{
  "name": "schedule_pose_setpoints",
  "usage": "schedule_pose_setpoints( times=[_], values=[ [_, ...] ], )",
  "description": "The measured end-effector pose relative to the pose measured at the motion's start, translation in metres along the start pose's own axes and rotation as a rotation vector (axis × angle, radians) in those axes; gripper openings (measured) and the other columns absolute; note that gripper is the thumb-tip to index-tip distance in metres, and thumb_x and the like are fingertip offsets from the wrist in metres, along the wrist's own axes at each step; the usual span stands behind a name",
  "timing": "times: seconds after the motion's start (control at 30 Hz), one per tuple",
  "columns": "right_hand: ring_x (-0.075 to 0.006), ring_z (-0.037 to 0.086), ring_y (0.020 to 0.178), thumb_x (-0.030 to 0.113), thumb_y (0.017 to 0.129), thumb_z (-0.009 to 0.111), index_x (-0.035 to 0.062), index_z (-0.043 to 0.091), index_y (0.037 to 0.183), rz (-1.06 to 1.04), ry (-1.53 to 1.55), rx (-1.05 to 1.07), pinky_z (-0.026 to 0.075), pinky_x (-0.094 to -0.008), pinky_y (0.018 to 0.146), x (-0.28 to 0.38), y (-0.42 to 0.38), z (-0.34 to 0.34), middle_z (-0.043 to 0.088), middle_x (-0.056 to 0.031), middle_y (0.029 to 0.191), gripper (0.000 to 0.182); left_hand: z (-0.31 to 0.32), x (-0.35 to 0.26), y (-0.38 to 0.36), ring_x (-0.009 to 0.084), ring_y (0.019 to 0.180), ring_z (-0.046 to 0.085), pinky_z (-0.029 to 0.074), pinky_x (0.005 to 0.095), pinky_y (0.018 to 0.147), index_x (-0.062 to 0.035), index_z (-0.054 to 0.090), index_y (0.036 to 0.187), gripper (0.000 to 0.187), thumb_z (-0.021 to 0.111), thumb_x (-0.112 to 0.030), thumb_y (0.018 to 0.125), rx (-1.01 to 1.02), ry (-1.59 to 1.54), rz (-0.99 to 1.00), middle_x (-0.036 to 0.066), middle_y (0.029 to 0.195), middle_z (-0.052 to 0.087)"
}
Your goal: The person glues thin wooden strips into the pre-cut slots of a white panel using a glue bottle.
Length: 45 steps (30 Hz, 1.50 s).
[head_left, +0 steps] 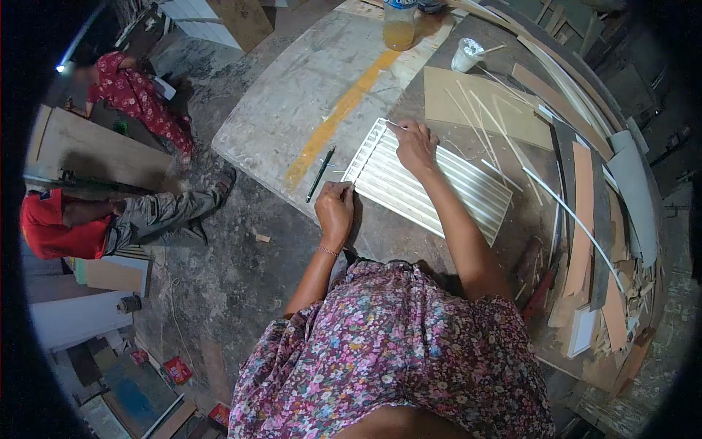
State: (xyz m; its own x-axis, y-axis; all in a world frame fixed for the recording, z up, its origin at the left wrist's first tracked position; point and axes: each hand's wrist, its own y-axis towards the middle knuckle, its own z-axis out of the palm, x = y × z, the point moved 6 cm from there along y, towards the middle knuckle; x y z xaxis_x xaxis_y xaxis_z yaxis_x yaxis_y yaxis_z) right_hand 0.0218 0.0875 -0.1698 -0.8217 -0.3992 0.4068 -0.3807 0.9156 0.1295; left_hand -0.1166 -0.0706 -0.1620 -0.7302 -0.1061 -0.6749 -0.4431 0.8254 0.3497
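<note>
A white ribbed panel (431,186) lies slanted on the worktable (270,110). At its lower left corner is my left hand (336,212), fingers bent and pressed together at the panel's edge; what they hold, if anything, is too small to name. My right hand (417,146) rests over the upper part of the panel, its fingers closed on a small thin white piece near the top left corner. A dark pen-like tool (321,174) lies on the table just left of my left hand.
A bottle (400,25) and a white cup with a stick (466,55) stand at the back. Thin strips and a tan board (482,106) lie to the right, beside long wood strips (581,219). Two people (142,99) are at the left, one in a red shirt (62,227).
</note>
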Motion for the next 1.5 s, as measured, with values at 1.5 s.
schedule_pose_setpoints(
  times=[1.5],
  values=[
    [-0.0235,0.037,0.105,-0.001,0.075,0.042,0.0291,0.052,0.114,0.01,-0.054,0.016,0.027,-0.047,0.086,0.0035,-0.0018,0.0007,0.043,-0.0037,0.114,0.05,-0.0028,0.0038,0.0021,0.0259,0.061,0.056,0.043,0.0322,0.056,-0.0009,0.064,0.078,0.011,0.063,-0.007,0.07,-0.021,-0.019,-0.037,0.014,0.068,0.056]
  ],
)
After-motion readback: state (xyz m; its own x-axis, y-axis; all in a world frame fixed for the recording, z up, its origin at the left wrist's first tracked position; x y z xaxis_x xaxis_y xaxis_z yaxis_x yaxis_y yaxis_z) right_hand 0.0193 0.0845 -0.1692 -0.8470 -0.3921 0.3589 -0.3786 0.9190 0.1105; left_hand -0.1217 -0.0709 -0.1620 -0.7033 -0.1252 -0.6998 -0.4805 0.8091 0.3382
